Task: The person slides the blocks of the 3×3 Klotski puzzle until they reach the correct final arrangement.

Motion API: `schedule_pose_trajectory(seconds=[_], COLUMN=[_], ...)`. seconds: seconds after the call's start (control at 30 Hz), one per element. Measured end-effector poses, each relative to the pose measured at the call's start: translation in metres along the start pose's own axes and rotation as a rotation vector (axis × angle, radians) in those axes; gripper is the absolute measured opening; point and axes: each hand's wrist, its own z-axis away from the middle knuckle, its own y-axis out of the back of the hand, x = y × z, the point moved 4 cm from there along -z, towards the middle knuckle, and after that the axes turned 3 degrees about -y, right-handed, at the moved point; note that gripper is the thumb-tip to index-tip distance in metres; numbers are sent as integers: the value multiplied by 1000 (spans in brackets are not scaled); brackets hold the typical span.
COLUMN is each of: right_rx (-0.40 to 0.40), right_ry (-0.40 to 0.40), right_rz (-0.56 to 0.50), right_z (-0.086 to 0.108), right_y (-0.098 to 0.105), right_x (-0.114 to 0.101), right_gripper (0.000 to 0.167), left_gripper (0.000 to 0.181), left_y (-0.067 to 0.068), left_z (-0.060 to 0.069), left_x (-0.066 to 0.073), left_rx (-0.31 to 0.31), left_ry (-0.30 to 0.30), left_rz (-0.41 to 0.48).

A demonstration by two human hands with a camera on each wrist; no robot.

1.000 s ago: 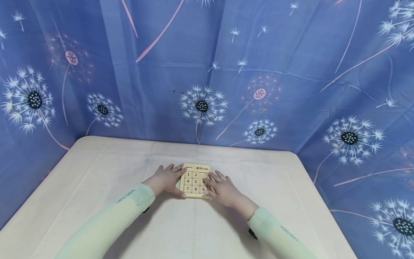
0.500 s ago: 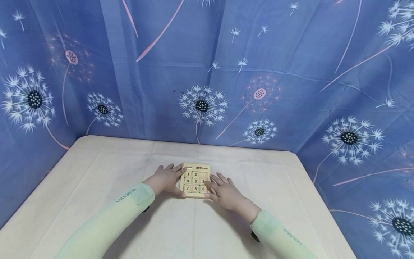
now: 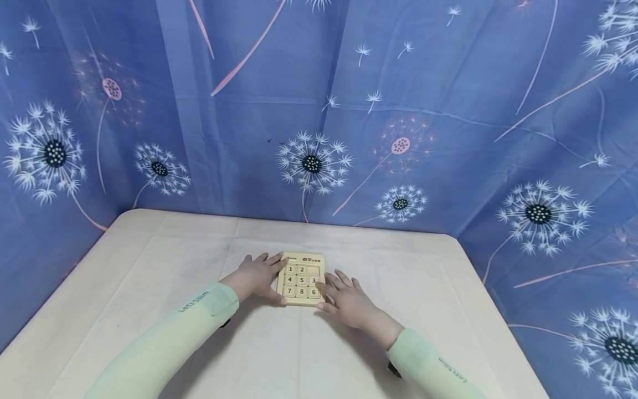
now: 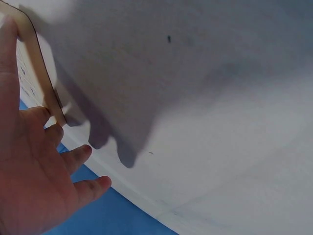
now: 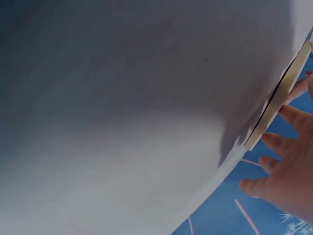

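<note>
A pale yellow number slide puzzle [image 3: 301, 303] lies flat on the table in the head view. Its tiles read 1, 2, then a bare slot at the top right; 4, 5, 3 below; 7, 8, 6 in the row nearest me. My left hand [image 3: 256, 279] holds the puzzle's left side, thumb at the near corner and index finger at the far one. Over the right edge lies my right hand [image 3: 349, 301], a fingertip by the 3 tile [image 3: 313, 280] and the thumb near the lower right corner. Its other fingers are spread, relaxed. Both wrist views show the puzzle only edge-on.
The table [image 3: 199, 343] has a pale cover and rounded far corners. Blue curtains [image 3: 239, 160] with dandelion prints hang behind it and at both sides. Light green sleeves [image 3: 169, 332] cover both forearms.
My right hand has drawn back slightly to the right, uncovering more of the 3 and 6 tiles. The left hand and the puzzle stay in place.
</note>
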Motion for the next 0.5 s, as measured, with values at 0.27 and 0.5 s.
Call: schedule_pose_trajectory(seconds=[0.27,0.5], right_rx=[-1,-6], right_ry=[-5,-17], right_rz=[8,7], right_z=[-1,-1], right_y=[-1,-1], right_x=[-2,-4], right_gripper=[58,61], left_gripper=[110,110], left_y=[-2,-3], left_z=[-3,-3], left_x=[-2,-2], left_rx=[0,-3], left_ry=[3,2], left_rz=[-5,-7])
